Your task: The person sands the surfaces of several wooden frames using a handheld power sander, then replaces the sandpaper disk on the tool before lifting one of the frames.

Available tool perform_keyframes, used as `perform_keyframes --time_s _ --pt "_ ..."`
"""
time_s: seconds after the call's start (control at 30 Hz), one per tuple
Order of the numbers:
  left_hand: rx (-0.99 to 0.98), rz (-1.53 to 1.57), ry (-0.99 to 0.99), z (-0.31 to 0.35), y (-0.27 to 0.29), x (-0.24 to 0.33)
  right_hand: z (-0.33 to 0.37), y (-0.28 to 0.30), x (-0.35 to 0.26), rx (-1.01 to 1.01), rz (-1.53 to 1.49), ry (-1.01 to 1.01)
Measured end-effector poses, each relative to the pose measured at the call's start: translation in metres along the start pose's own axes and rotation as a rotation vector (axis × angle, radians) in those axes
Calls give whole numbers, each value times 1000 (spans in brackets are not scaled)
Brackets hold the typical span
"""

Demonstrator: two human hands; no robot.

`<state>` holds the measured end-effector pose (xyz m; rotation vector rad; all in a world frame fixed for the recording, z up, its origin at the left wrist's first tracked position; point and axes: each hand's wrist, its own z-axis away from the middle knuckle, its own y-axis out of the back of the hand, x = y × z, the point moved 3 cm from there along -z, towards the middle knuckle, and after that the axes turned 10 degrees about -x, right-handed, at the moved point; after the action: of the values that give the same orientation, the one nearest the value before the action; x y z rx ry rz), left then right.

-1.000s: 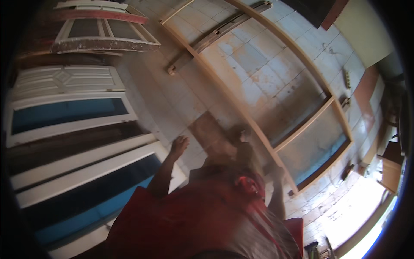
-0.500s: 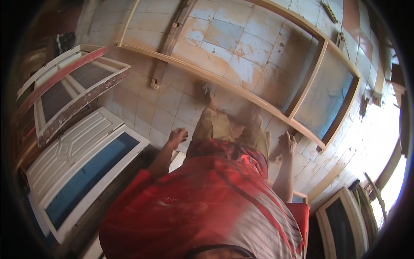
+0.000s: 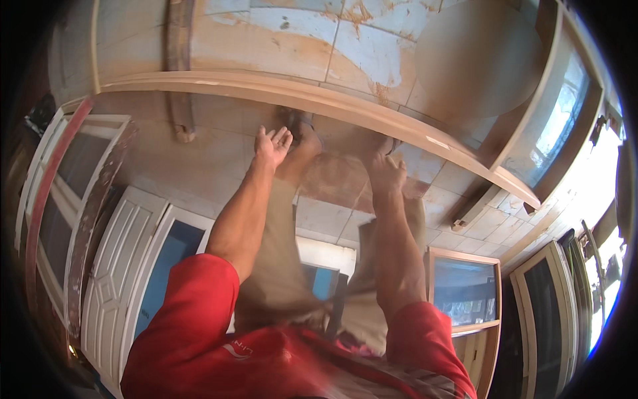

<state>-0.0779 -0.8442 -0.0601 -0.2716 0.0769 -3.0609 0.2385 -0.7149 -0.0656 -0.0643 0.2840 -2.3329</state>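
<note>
A large, light wooden frame (image 3: 319,100) spans the far side, its near rail running from left to lower right. My left hand (image 3: 273,144) is stretched toward this rail, palm turned up and fingers apart, holding nothing. Close to the rail, my right hand (image 3: 388,173) has its fingers loosely bent and a little blurred. Nothing shows in it, and a small gap seems to separate it from the wood. Both arms reach forward over my legs, and my feet are just short of the rail.
Wooden beams (image 3: 180,116) lie under the frame on the stained tile floor (image 3: 372,56). White panelled doors (image 3: 123,266) and old window frames (image 3: 83,219) lean at left. A glazed wooden frame (image 3: 495,292) and another dark-paned one (image 3: 546,319) stand at right.
Both hands have moved from beside my hips forward toward the near rail. My body has bent down, and the frame appears closer.
</note>
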Motion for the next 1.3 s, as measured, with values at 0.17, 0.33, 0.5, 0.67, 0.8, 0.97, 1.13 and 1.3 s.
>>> perform_keyframes --time_s 0.17,0.33,0.5,0.67,0.8,0.97,1.13,1.3 --pt "68 -274 -129 -117 -23 -4 -117 -6 35 -160 -202 185" --pt "-47 -2613 -872 -195 -63 -16 -202 22 22 -511 -251 319" --pt "307 -2880 -1071 -210 -45 -17 -173 18 35 -397 -211 179" --pt "-396 -804 -488 -132 -50 -19 -81 42 6 -270 -174 193" --pt "-513 -61 -330 -44 -52 -15 31 17 -14 -226 -167 177" --pt "-603 273 -189 156 -113 14 190 -87 -67 -327 -167 246" --pt "-496 115 -138 356 -230 72 330 -260 -135 -520 -95 428" --pt "-674 -67 -321 428 -339 138 405 -391 -199 -755 342 655"
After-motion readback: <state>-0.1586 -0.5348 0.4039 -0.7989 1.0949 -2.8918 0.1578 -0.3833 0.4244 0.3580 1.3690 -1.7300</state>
